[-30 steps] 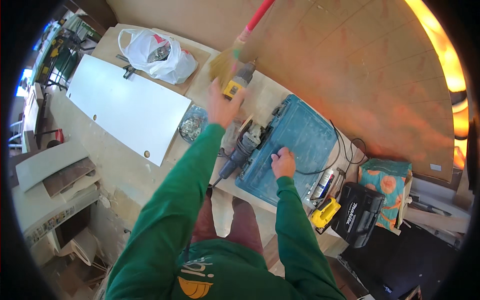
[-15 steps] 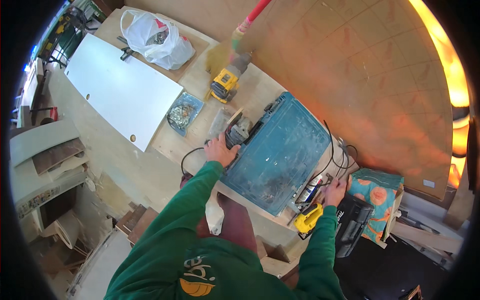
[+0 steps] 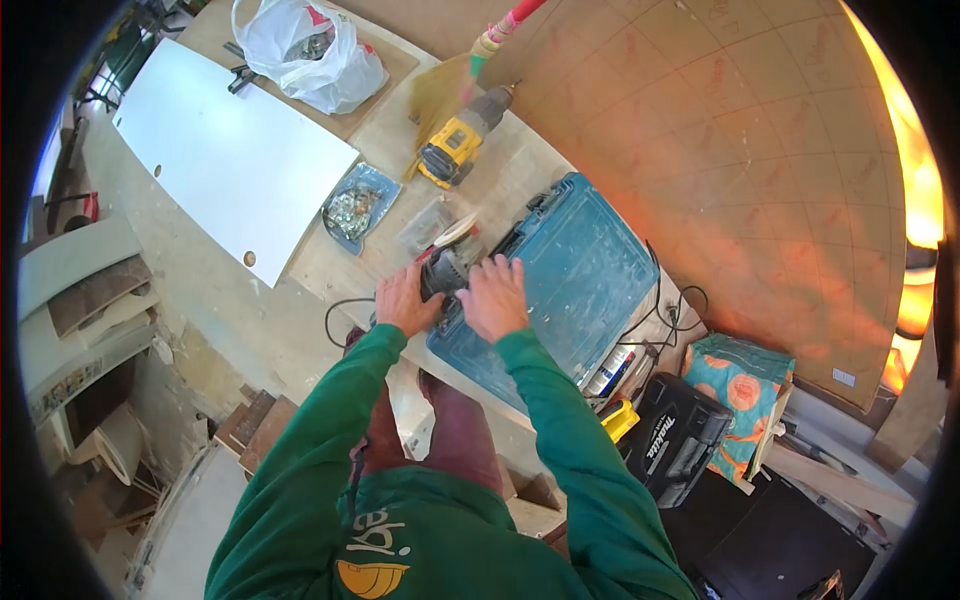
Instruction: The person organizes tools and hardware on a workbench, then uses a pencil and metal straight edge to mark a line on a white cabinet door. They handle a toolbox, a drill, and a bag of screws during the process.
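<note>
In the middle of the workbench, a grey corded angle grinder point(image 3: 447, 268) with a pale disc lies against the left edge of a blue tool case point(image 3: 572, 290). My left hand point(image 3: 403, 300) wraps round the near end of the grinder, its thumb toward the body. My right hand point(image 3: 497, 300) is just right of the grinder, over the case's edge, with its fingers stretched out; whether the fingertips touch the tool is hard to see. Beyond the grinder are a clear plastic box point(image 3: 425, 228) and a yellow and black cordless drill point(image 3: 452, 148).
A white panel point(image 3: 230, 160) with holes lies at the left, near a blue tray point(image 3: 358, 208) of small metal parts and a white plastic bag point(image 3: 335, 75). A broom point(image 3: 440, 100) leans at the back. Right of the case are cables point(image 3: 670, 318), a black case point(image 3: 676, 440) and a patterned bag point(image 3: 738, 390).
My right hand has left the cables at the case's right side and moved left across the case to the grinder. My left hand has stayed at the grinder.
</note>
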{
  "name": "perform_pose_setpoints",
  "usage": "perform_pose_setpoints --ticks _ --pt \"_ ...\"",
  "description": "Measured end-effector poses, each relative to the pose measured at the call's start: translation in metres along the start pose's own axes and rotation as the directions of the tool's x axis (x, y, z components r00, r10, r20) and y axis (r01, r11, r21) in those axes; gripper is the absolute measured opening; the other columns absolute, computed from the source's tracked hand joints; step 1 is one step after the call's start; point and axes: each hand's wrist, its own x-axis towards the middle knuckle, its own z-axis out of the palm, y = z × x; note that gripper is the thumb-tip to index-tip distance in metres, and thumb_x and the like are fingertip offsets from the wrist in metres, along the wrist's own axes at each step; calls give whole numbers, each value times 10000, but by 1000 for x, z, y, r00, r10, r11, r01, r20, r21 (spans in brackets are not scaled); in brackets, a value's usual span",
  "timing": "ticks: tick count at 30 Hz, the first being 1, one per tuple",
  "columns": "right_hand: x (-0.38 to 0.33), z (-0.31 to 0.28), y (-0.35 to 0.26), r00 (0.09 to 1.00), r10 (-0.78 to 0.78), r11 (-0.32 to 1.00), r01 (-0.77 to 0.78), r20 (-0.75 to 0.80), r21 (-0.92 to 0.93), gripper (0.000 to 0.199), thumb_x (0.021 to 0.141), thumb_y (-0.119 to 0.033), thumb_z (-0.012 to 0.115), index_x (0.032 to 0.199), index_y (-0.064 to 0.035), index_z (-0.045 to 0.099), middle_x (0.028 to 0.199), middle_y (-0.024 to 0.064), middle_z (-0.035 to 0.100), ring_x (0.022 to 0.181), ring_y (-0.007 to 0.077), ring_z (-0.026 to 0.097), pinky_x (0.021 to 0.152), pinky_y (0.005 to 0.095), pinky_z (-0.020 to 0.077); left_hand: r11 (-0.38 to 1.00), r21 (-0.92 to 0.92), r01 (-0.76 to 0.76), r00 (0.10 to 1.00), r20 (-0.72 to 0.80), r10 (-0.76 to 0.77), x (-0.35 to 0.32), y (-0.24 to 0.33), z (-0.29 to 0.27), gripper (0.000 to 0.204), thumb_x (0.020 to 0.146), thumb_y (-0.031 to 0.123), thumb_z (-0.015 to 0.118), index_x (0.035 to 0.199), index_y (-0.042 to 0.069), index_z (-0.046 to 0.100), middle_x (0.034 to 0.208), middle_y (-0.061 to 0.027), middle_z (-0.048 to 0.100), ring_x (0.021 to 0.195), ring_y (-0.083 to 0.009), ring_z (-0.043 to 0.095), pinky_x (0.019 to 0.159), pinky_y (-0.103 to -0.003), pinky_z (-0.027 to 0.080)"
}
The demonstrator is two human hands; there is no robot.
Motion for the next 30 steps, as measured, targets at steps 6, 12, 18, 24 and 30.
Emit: perform_pose_setpoints --ticks 6,12,18,24,30 --pt "33 28 -3 948 76 982 -18 309 -187 375 869 -330 710 1101 -36 742 1174 212 730 1230 370 618 1226 586 248 991 -65 118 991 -50 -121 -13 -9 9 651 777 425 817 1282 89 582 1107 -147 699 1060 -344 665 903 -479 440" --pt "18 35 3 980 30 975 14 195 -221 378 822 -351 714 1023 -31 744 1015 169 752 1148 344 651 1204 540 310 990 -70 123 987 -95 -129 -12 -11 13 647 777 435 821 1282 98 597 1112 -156 707 1040 -348 674 885 -480 455" --pt "-31 18 -1 995 -99 982 101 20 -156 314 860 -304 679 991 -25 744 1054 202 726 1210 376 607 1193 551 315 986 -31 164 986 -7 -164 -10 -11 8 655 782 455 819 1293 112 596 1120 -169 704 1049 -371 673 884 -502 472" --pt "-107 -105 15 985 -125 973 146 -122 180 342 819 -254 768 1081 -50 686 1221 176 657 1279 427 555 1205 573 307 992 8 127 991 -50 -127 -8 -12 11 660 781 486 834 1258 79 627 1095 -198 693 1010 -415 680 862 -522 533" --pt "-248 -172 46 897 284 929 -170 -339 328 395 826 -39 651 1217 -16 703 1493 221 554 1453 465 431 1217 550 304 998 -32 -51 979 -201 44 -23 4 -4 517 855 367 806 1219 33 655 1176 -214 640 1091 -415 618 942 -515 492"
